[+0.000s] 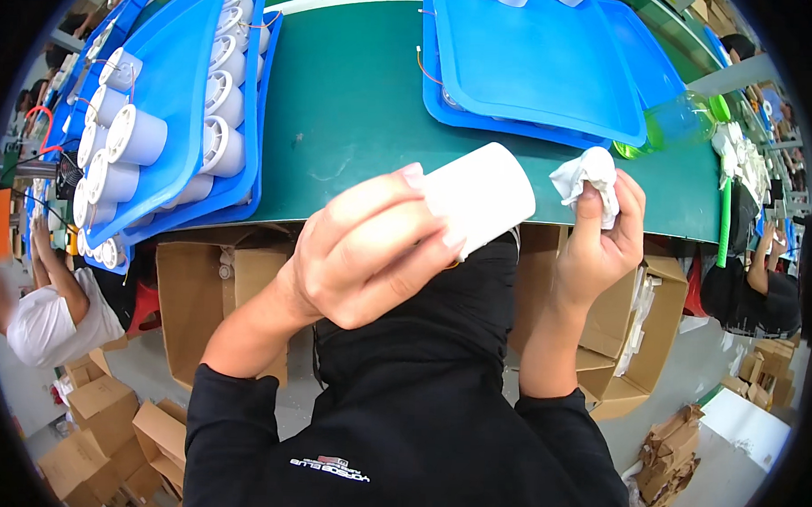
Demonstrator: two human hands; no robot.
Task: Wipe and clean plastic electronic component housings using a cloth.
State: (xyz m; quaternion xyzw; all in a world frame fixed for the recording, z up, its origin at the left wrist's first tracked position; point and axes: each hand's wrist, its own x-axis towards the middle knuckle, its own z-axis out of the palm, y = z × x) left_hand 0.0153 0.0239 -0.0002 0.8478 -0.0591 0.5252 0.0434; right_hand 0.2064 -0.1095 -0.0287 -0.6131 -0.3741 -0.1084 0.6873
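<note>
My left hand (371,243) is closed round a white cylindrical housing (488,196), held tilted above the near edge of the green table (338,144). The housing's smooth end points up and to the right. A crumpled white cloth (587,178) is pinched between the fingers and thumb of my right hand (604,229), just right of the housing and apart from it. Similar white housings (135,137) with thin wires stand on stacked blue trays (175,84) at the left.
More stacked blue trays (538,61) lie at the far right, beside a green-tinted plastic bottle (683,120). Open cardboard boxes (194,300) stand beneath the table's near edge. A person in a white shirt (68,318) sits at the left; another in black (749,297) is at the right.
</note>
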